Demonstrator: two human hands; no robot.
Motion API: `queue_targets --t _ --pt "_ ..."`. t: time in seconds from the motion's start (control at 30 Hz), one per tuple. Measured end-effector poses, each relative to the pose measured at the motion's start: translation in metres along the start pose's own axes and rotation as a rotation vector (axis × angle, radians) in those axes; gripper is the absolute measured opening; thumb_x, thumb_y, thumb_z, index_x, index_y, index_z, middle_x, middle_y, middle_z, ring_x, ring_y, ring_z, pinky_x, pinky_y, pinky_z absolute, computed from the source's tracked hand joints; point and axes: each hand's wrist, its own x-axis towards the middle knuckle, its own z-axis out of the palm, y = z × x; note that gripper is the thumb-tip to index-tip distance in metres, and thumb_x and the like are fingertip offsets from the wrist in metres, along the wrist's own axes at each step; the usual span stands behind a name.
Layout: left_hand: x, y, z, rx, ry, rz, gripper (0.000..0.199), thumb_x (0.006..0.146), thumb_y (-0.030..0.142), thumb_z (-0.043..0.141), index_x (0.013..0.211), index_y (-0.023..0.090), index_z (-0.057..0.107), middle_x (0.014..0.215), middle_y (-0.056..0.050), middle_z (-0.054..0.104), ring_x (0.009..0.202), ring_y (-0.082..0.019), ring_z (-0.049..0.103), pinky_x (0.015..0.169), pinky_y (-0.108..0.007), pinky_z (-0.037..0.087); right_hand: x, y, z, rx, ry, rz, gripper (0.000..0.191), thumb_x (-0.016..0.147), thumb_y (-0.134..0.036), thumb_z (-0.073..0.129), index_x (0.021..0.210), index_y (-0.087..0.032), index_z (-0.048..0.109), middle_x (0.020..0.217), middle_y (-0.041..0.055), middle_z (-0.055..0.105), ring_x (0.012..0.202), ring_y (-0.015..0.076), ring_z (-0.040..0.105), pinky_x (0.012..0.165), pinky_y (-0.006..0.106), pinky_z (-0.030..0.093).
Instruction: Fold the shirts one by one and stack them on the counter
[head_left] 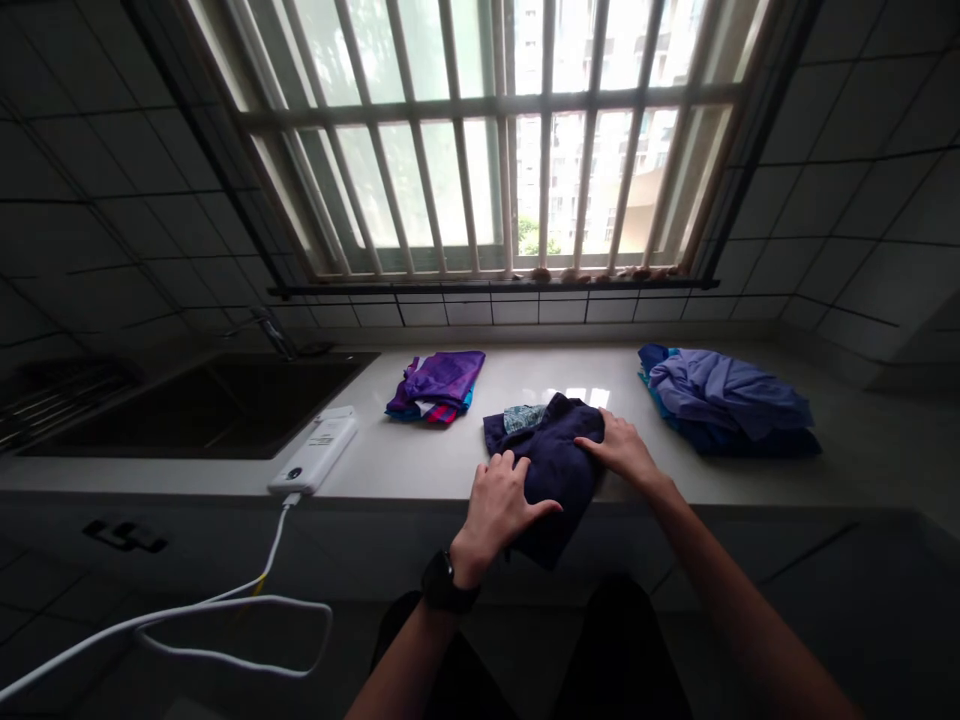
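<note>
A: Here we are at the desk [420,472], and the navy cloth [561,450] is front and centre, its lower part hanging over the front edge!

B: And two hands on it! The left hand [501,500], black watch [446,582] at the wrist, lies on the near left part, fingers open and slightly bent, thumb stretched out.

A: What about the right hand [621,448]?

B: Up at the right side, fingers open, thumb resting on top of the fabric. Whether either one pinches it, I can't tell.

A: A pale patterned patch [523,418] shows at the top left corner!

B: Out left, a purple pile [444,378] of folded cloth; away right, a bigger blue pile [731,395].

A: Further left, a white box [319,450] with a cable [276,545] plugged in, right beside the dark sink [217,405]!
</note>
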Motion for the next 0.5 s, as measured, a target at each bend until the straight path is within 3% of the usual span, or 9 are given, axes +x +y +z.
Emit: queue_targets --t 0.13,0.27,0.37,0.5 --pt "-0.003 -0.016 0.014 -0.224 0.061 0.117 0.033 0.096 0.036 0.072 0.127 0.024 0.066 0.11 -0.006 0.071 0.102 -0.023 0.071 0.089 -0.035 0.058 0.019 -0.024 0.004 0.296 0.002 -0.133 0.054 0.076 -0.014 0.065 0.13 -0.016 0.068 0.117 0.0118 0.077 0.11 0.0304 0.072 0.098 0.04 0.056" --pt "0.003 -0.041 0.008 -0.254 0.257 0.12 0.022 0.098 0.019 0.065 0.119 0.025 0.07 0.097 -0.003 0.067 0.089 -0.019 0.069 0.079 -0.029 0.058 0.042 -0.068 -0.007 0.555 0.123 -0.267 0.048 0.072 -0.015 0.063 0.119 -0.022 0.071 0.109 0.0062 0.079 0.104 0.028 0.072 0.096 0.042 0.057" --pt "0.016 -0.065 -0.029 -0.155 0.475 0.076 0.023 0.099 0.017 0.062 0.119 0.024 0.072 0.095 -0.005 0.064 0.089 -0.02 0.067 0.08 -0.031 0.058 0.073 -0.115 -0.025 0.731 0.192 -0.445 0.052 0.073 -0.02 0.066 0.124 -0.021 0.069 0.111 0.0062 0.078 0.106 0.0284 0.071 0.101 0.046 0.056" --pt "0.048 -0.095 -0.1 0.025 0.653 -0.004 0.025 0.1 0.022 0.06 0.122 0.022 0.072 0.099 -0.008 0.064 0.094 -0.025 0.065 0.084 -0.038 0.057 0.134 -0.185 -0.048 0.833 0.26 -0.628 0.058 0.076 -0.025 0.07 0.133 -0.021 0.064 0.119 0.006 0.074 0.114 0.0291 0.068 0.106 0.048 0.054"
